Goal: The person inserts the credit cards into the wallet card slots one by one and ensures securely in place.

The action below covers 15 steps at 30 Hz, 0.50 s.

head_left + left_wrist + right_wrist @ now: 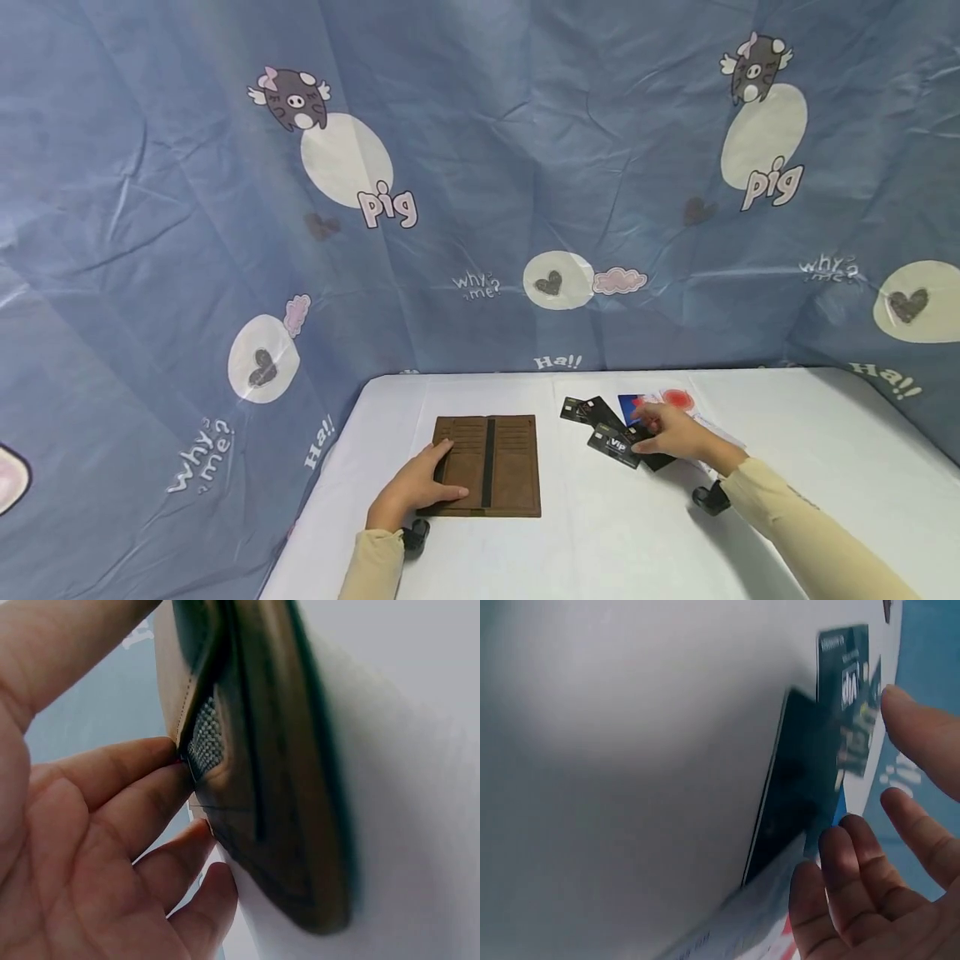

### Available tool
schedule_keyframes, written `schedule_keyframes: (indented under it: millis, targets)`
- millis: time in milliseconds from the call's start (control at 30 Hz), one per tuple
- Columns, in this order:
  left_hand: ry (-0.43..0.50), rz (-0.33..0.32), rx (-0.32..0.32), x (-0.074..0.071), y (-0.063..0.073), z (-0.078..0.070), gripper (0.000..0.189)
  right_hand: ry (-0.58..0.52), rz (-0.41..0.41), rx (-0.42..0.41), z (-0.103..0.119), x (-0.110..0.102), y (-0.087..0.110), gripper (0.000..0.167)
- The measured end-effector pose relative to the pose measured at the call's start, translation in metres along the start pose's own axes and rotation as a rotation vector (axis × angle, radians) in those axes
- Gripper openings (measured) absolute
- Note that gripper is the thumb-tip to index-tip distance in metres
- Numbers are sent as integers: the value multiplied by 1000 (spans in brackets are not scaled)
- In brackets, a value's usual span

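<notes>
An unfolded brown wallet with rows of card slots and a dark band down its middle lies on the table. My left hand rests on its left part, thumb and fingers spread, fingertips touching the leather in the left wrist view. Over the loose cards at the right hovers my right hand, its thumb and fingers apart with nothing between them. Close by its thumb is a black VIP card. Another dark card lies below the hand, partly covered by a pale sheet in the right wrist view.
More black cards lie left of the right hand. Behind it are a blue card and a white one with a red circle. A blue printed curtain hangs behind the white table.
</notes>
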State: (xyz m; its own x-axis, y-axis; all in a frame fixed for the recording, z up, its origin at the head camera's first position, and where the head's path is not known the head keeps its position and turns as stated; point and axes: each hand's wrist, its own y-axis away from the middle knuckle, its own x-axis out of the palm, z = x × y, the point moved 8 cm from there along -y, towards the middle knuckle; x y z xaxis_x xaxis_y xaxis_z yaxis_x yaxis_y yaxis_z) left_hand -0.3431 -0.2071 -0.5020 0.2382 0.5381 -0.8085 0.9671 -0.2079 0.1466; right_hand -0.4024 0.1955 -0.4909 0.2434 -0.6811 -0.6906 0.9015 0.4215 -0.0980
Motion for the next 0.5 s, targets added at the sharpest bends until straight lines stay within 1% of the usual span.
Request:
schedule_keyframes:
  millis: [167, 333, 400, 500]
  targets:
    - [6, 1, 2, 1, -3, 1, 93, 85, 11, -11, 11, 12, -5, 51]
    - [10, 1, 2, 1, -4, 3, 93, 181, -38, -52, 18, 16, -12, 50]
    - [11, 2, 5, 1, -4, 3, 93, 213, -52, -43, 17, 18, -14, 49]
    - [10, 7, 8, 2, -4, 4, 93, 231, -48, -14, 14, 20, -16, 50]
